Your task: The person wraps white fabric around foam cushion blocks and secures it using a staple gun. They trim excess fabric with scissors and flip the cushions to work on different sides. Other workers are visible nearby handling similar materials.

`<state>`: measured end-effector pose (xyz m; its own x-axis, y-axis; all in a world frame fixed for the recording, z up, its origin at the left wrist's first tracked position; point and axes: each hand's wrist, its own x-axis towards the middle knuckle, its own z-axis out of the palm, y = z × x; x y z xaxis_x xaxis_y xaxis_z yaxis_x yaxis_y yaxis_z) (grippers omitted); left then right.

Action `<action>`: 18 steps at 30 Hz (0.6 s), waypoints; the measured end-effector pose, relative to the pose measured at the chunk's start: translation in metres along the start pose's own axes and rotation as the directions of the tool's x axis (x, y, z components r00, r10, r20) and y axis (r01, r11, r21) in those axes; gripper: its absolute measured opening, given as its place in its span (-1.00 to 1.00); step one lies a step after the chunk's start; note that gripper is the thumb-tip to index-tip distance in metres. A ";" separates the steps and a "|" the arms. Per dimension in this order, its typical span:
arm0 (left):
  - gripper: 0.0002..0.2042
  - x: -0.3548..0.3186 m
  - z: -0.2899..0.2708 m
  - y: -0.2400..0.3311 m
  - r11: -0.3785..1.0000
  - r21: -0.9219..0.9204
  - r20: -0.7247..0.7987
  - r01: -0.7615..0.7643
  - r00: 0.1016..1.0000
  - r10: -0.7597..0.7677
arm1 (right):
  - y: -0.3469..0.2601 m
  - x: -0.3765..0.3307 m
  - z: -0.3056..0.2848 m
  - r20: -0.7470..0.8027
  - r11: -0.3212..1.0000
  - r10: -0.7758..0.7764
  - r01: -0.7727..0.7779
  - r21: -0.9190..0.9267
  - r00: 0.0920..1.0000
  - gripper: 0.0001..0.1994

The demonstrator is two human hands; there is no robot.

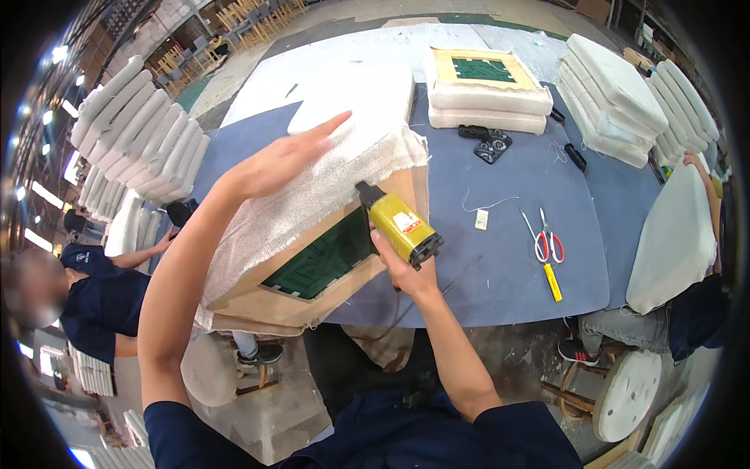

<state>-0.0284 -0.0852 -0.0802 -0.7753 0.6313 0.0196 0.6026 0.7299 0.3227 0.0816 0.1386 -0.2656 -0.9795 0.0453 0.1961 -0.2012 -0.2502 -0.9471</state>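
A seat cushion lies underside up at the table's near edge, with a wooden frame point(248, 301), green webbing point(324, 258) in its opening and cream fabric point(269, 215) along the far side. My left hand point(285, 162) reaches across that side, flat and fingers stretched out, over the fabric. In my right hand point(404, 270) is a yellow staple gun point(400, 224). Its dark nose points away from me, close to the fabric edge on the frame; whether it touches cannot be made out. A dark cord or hose curves below it.
Red-and-white-handled scissors point(555, 248) and a yellow-handled tool point(552, 281) lie on the blue tabletop point(484, 289). Stacked cushions point(492, 102) stand beyond, with more piles point(609, 94) at right and left point(141, 137). Co-workers sit on both sides, one at a cushion point(676, 238).
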 end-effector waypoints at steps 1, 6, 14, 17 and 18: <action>-0.40 -0.002 0.005 -0.002 1.000 0.012 -0.050 0.027 0.998 -0.027 | 0.010 -0.003 0.002 -0.024 0.999 0.018 -0.017 0.045 1.000 -0.75; -0.46 -0.011 0.017 0.050 0.921 0.312 -0.117 0.231 0.972 -0.204 | 0.020 0.002 -0.002 -0.016 0.993 0.095 -0.094 0.067 0.995 -0.69; -0.33 -0.013 0.027 0.059 0.871 0.468 -0.160 0.152 0.983 -0.086 | -0.023 -0.013 -0.011 -0.056 0.995 -0.097 0.095 -0.030 0.994 -0.75; -0.30 -0.012 0.026 0.056 0.878 0.463 -0.141 0.117 0.988 -0.058 | -0.023 0.000 -0.005 -0.042 0.988 -0.144 0.141 -0.059 0.989 -0.76; -0.28 -0.013 0.025 0.055 0.878 0.465 -0.136 0.112 0.989 -0.054 | -0.015 0.005 -0.003 -0.020 0.975 -0.182 0.177 -0.137 0.983 -0.76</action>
<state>0.0195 -0.0465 -0.0864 -0.8254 0.5492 0.1310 0.5301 0.8337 -0.1547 0.0801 0.1453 -0.2510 -0.9266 0.1088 0.3599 -0.3706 -0.1033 -0.9230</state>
